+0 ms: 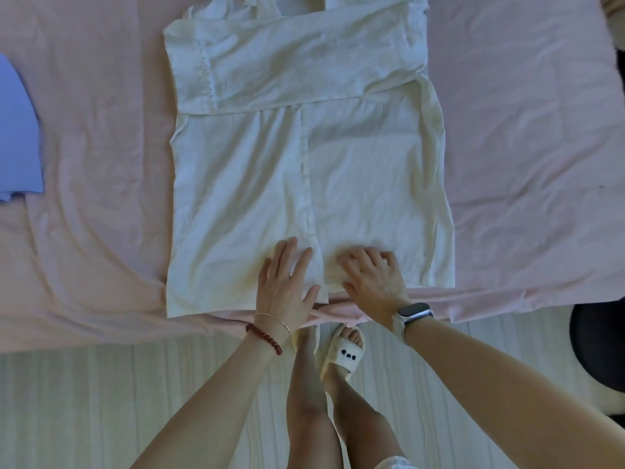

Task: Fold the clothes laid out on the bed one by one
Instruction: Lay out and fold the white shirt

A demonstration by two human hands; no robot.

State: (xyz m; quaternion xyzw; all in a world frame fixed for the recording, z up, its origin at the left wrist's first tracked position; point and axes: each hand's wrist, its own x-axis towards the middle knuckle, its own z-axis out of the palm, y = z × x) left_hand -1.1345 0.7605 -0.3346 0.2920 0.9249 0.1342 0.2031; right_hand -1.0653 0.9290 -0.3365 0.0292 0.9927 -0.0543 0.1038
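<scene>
White shirt (304, 164) lies flat on the bed (524, 130), placed centrally, hem toward the near edge. Both sleeves are folded inward across the upper body of the garment, one overlapping the other. A centre seam or placket runs down the lower half.

Left hand (287, 282) rests on the shirt near the hem, just left of the centre seam. Grip: fingers straight and spread, palm flat against the cloth. The wrist carries a red bead bracelet (265, 338) and a thin bangle.

Right hand (372, 274) rests on the hem just right of the seam. Grip: fingers bent with the tips on the cloth. Whether any cloth is pinched, I cannot tell. A watch (414, 314) is worn on this wrist.

The bed is covered with a wrinkled pink sheet. A blue garment (18, 137) lies at the far left edge of view, well apart from the shirt. Below the bed edge: pale plank floor (101, 401), the person's legs, and a cream slipper (345, 350). A dark rounded object (598, 346) sits at the right edge.
</scene>
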